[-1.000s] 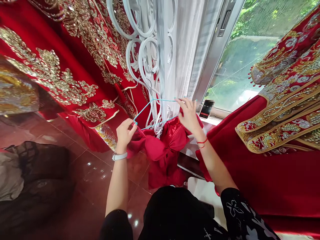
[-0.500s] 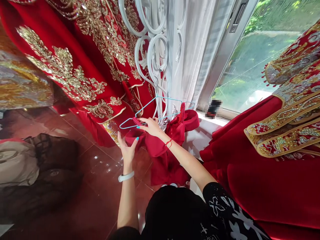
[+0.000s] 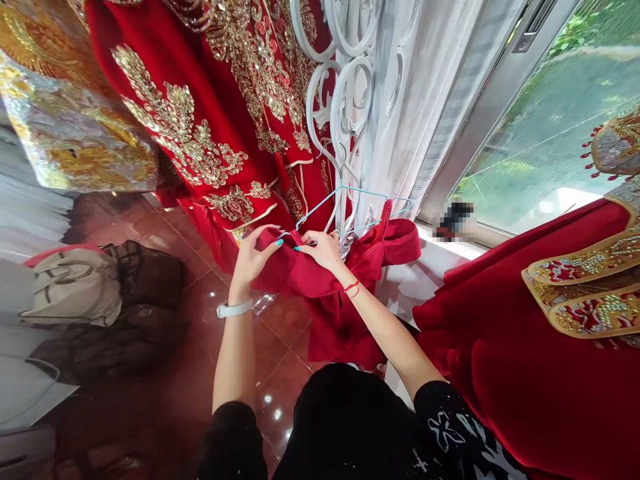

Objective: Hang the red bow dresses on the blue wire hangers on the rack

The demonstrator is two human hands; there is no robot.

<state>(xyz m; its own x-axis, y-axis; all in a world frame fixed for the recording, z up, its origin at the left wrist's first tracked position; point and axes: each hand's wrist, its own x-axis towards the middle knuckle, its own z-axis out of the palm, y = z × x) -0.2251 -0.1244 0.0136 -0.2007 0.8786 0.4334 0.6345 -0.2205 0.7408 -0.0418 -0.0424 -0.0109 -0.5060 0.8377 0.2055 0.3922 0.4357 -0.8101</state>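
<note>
A plain red garment (image 3: pixel 345 280) hangs from a thin light-blue wire hanger (image 3: pixel 350 193) hooked on the white scrolled metal stand (image 3: pixel 345 100). My left hand (image 3: pixel 253 257) is closed on the garment's left shoulder, with a white band on the wrist. My right hand (image 3: pixel 323 248) pinches the red strap at the hanger's left end, close beside the left hand. The garment's right strap (image 3: pixel 385 213) sits over the hanger's right arm.
Red gowns with gold embroidery (image 3: pixel 210 120) hang behind the stand, and another red embroidered gown (image 3: pixel 550 347) spreads at the right. A dark phone (image 3: pixel 450 220) lies on the window sill. A beige bag (image 3: pixel 75 287) and dark bags sit on the glossy red-brown tiled floor (image 3: pixel 200 373).
My right hand came off the hanger's right end and crossed to its left end. My left hand rose to grip the garment's left shoulder. The view shifted left.
</note>
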